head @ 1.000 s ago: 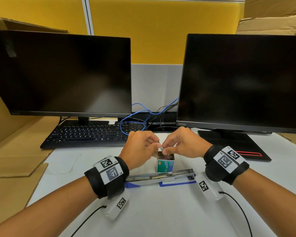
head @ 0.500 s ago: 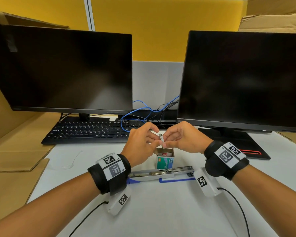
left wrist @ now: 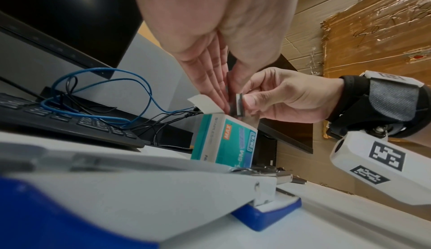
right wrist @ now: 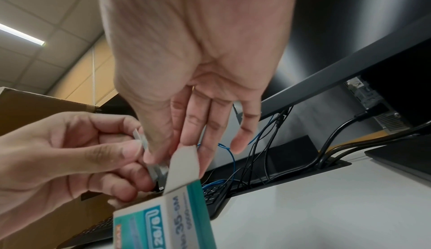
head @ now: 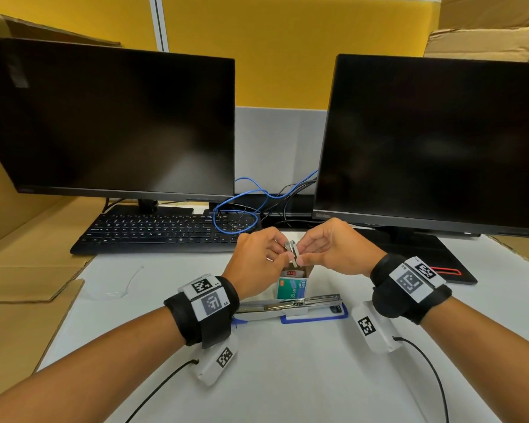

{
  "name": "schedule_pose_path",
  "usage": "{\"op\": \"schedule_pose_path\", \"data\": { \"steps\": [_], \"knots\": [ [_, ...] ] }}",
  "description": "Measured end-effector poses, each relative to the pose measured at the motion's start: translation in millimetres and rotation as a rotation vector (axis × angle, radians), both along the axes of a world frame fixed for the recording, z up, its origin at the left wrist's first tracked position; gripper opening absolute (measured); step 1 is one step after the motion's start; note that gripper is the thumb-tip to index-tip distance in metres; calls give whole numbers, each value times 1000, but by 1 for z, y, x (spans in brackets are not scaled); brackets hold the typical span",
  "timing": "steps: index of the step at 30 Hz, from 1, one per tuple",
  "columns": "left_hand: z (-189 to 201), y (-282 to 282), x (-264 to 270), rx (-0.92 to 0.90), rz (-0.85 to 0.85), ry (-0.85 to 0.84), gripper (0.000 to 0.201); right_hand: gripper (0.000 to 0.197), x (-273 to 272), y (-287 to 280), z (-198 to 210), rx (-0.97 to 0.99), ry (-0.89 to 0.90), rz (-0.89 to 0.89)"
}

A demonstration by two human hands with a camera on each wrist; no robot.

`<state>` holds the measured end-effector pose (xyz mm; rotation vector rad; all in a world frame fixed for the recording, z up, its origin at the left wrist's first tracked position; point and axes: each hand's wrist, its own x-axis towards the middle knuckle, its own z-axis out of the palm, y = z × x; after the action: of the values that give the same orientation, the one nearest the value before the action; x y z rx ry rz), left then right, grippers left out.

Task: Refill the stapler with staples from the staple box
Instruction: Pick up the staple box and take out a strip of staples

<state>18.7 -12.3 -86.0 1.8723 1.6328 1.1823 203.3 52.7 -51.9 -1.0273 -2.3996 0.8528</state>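
Office cubicle: twin monitors [head: 110, 123], keyboard [head: 162, 232], yellow partition [head: 287, 50].

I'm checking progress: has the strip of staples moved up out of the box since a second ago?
Yes. The staple strip now sits higher above the staple box, pinched between the left hand and right hand.

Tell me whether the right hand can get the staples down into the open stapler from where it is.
Probably yes. The stapler lies open on the table just below the right hand, with only the staple box beside the path, though the left hand also pinches the staple strips.
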Motion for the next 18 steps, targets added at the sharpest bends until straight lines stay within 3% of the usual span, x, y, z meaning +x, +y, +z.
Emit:
{"op": "schedule_pose_path", "data": {
  "steps": [3, 11, 18],
  "knots": [
    [1, -2, -3, 35, 9, 20, 11, 15, 2, 2, -1, 17, -1, -37],
    [2, -5, 0, 70, -2, 372, 18, 18, 4, 0, -1, 97, 30, -89],
    [4, -7, 9, 38, -23, 356, 17, 15, 9, -1, 1, 128, 26, -98]
  ]
}}
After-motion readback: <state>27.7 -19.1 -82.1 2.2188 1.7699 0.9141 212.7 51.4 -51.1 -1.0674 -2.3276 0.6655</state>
